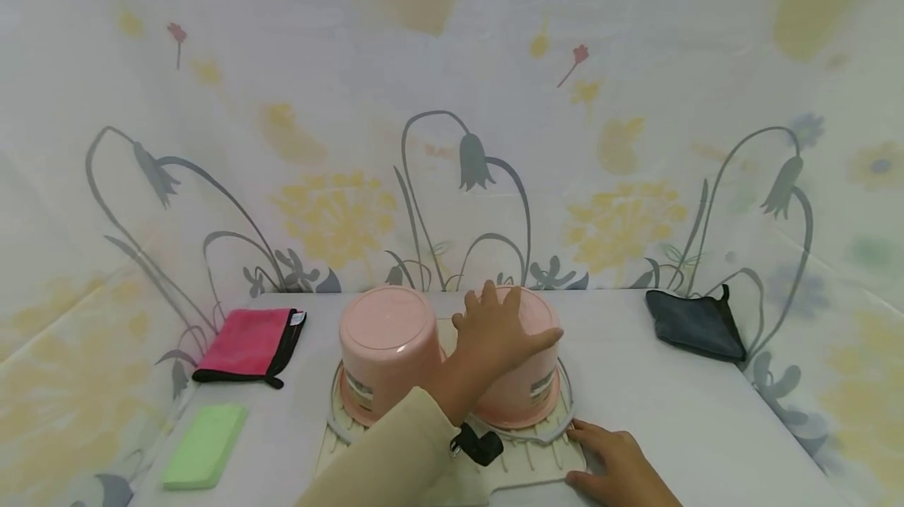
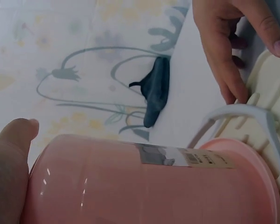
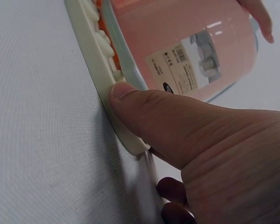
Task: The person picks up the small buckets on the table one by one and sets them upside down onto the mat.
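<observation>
Two pink buckets stand upside down side by side on a cream ribbed draining tray [image 1: 540, 458]. My left hand [image 1: 494, 334] rests with spread fingers on the upturned base of the right bucket [image 1: 514, 397]. The left bucket [image 1: 384, 342] stands beside my left forearm, which hides part of it. Grey-blue handles lie around the bucket rims; one handle [image 2: 242, 109] shows clearly in the left wrist view. My right hand [image 1: 614, 456] grips the tray's near right corner, its thumb [image 3: 144, 105] pressed on the edge in the right wrist view. Its other fingers are partly hidden.
A folded pink cloth with black trim [image 1: 247, 342] lies at the back left. In front of it is a light green block [image 1: 205, 448]. A dark folded cloth [image 1: 695, 324] lies at the back right. A flowered curtain [image 1: 452, 75] hangs behind the white table [image 1: 636, 381].
</observation>
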Tool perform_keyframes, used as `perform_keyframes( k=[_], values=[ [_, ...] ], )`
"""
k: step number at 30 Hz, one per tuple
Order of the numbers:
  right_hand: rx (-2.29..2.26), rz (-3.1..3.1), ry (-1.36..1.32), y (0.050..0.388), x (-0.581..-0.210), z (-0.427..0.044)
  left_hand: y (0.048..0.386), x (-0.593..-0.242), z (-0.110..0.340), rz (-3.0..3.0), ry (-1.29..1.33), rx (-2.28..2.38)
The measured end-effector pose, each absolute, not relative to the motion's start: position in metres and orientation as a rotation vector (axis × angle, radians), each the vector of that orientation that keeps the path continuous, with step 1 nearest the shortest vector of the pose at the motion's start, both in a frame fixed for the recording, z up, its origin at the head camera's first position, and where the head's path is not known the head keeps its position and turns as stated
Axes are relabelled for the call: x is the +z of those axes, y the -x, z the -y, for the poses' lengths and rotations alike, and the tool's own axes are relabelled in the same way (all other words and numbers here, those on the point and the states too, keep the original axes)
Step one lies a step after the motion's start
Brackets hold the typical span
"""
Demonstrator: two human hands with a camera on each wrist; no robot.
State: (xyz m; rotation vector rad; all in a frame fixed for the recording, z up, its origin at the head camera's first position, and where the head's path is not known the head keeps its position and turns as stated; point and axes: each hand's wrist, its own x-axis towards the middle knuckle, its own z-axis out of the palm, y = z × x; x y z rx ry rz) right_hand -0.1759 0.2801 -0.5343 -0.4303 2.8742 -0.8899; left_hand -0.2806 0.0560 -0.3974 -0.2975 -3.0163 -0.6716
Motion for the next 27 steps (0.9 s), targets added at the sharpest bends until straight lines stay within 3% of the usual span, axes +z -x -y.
perform_keyframes(
  k=[17, 27],
  values=[
    [-0.862, -2.884, 0.483, 0.174, -0.534, -0.279, 0.271, -0.406, -0.045, 2.971, 0.370, -0.633],
    [-0.800, -2.865, 0.136, 0.177, -0.490, -0.276, 0.253, -0.394, -0.010, 2.820, 0.547, -0.429]
  ],
)
